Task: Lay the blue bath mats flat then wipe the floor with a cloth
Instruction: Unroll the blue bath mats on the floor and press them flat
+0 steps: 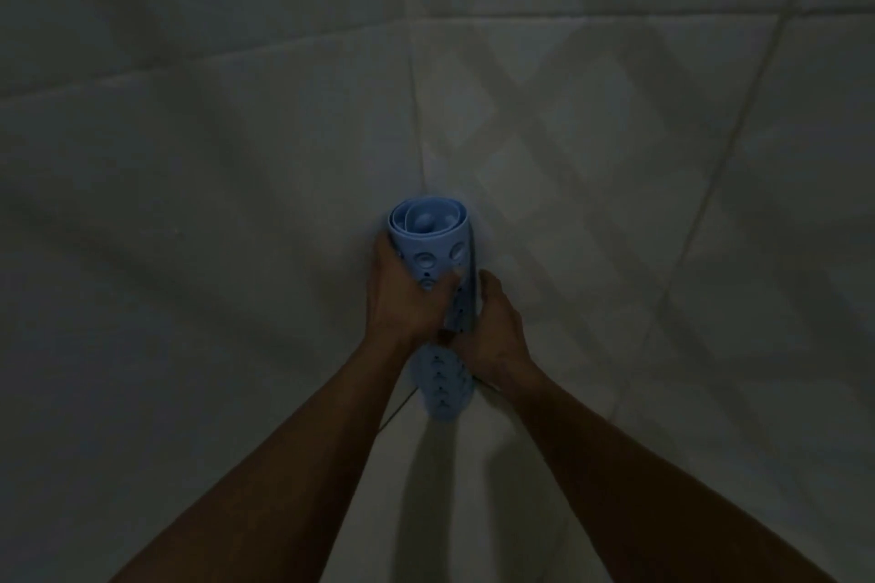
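A blue bath mat (438, 246) is rolled into a tight tube with suction cups and small holes showing on its outside. It is held above the pale tiled floor (236, 204), its open end pointing away from me. My left hand (407, 294) wraps around the upper part of the roll. My right hand (492, 336) grips the roll's right side lower down. The roll's near end (442, 398) sticks out below both hands. No cloth is in view.
Large light tiles with dark grout lines (416, 85) cover the whole view. A criss-cross pattern of light and shadow (568, 133) falls on the right half. The scene is dim.
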A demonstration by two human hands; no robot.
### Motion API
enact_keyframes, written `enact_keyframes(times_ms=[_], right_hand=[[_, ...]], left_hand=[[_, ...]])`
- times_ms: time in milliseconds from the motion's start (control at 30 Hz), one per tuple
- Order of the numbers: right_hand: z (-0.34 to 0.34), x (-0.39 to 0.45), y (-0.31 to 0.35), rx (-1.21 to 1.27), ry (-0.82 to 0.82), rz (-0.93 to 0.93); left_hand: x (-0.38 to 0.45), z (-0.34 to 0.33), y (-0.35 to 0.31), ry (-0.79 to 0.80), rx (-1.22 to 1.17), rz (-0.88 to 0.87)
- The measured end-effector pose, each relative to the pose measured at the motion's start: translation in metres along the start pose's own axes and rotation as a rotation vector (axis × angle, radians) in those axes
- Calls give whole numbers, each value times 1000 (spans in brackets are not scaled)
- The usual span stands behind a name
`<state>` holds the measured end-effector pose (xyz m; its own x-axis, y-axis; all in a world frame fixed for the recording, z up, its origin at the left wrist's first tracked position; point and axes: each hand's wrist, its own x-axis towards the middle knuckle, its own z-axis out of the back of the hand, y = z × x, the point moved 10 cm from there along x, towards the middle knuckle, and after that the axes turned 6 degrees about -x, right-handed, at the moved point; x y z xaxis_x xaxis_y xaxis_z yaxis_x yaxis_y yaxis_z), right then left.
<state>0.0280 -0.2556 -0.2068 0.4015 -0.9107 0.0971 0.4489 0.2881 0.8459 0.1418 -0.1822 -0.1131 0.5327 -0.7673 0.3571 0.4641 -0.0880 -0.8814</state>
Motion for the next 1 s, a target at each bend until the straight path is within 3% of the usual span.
enact_keyframes(times_ms=[267,533,833,1000], right_hand=[[-20,7,-8,20,-29,32],[-6,-16,-3,44,-4,65],[54,-83,33,216,85,39],[119,-136,38,226,0,-38]], left_hand=[[10,1,12,-29,-59,44],[-13,10,13,-23,-286,121],[-58,17,-73,-44,-405,22],[-88,0,-135,18,-481,-24]])
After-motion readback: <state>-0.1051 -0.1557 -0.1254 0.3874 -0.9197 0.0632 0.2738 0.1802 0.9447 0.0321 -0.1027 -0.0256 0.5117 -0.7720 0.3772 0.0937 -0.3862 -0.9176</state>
